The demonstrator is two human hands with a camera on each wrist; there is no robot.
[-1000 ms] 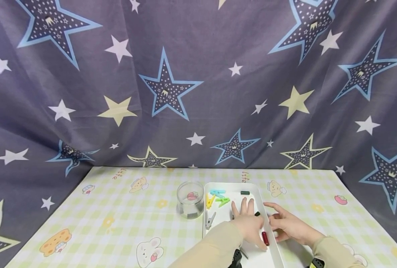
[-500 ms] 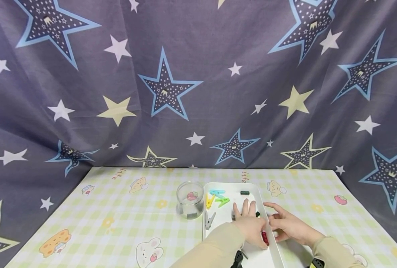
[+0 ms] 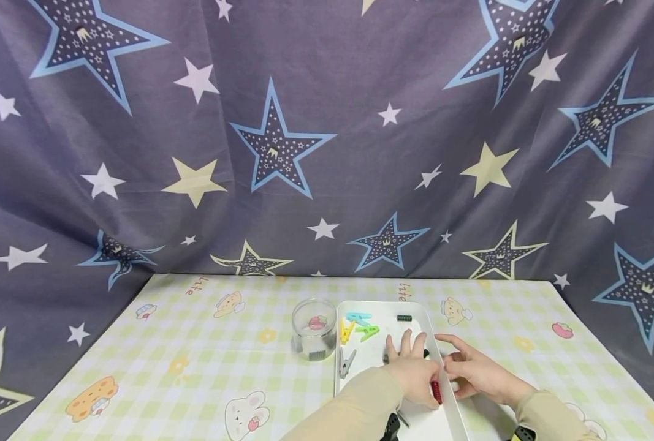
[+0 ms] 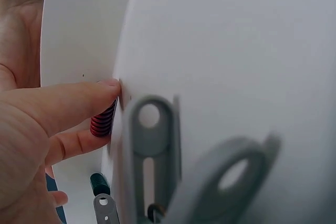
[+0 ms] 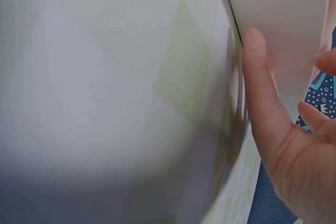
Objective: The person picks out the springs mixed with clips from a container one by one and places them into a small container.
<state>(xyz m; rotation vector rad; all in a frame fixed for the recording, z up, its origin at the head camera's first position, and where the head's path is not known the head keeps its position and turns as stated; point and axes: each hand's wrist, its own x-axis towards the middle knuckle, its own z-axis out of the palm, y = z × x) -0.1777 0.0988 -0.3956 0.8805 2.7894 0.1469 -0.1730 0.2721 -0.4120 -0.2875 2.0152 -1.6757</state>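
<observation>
In the head view my left hand (image 3: 412, 376) reaches into the white tray (image 3: 459, 422), its far fingers spread over the tray floor. A red spring (image 3: 436, 392) stands between its thumb and index finger near the right wall. From the left wrist view, the thumb and a finger pinch the two ends of this spring (image 4: 102, 123). A dark green spring (image 4: 100, 184) and grey clips (image 4: 149, 150) lie close by. Outside the tray, my right hand (image 3: 483, 370) rests against the right wall; its thumb (image 5: 257, 61) lies along that wall in the right wrist view.
Blue (image 3: 358, 318), yellow (image 3: 346, 331), green (image 3: 368, 332) and grey clips (image 3: 346, 363) lie along the tray's left side. Another dark spring (image 3: 404, 318) is at its far end. A clear round jar (image 3: 314, 343) with a grey spring inside stands left of the tray on the checked cloth.
My left hand has shifted slightly within the tray, and its fingers have closed in around the red spring. The right hand stays at the tray wall.
</observation>
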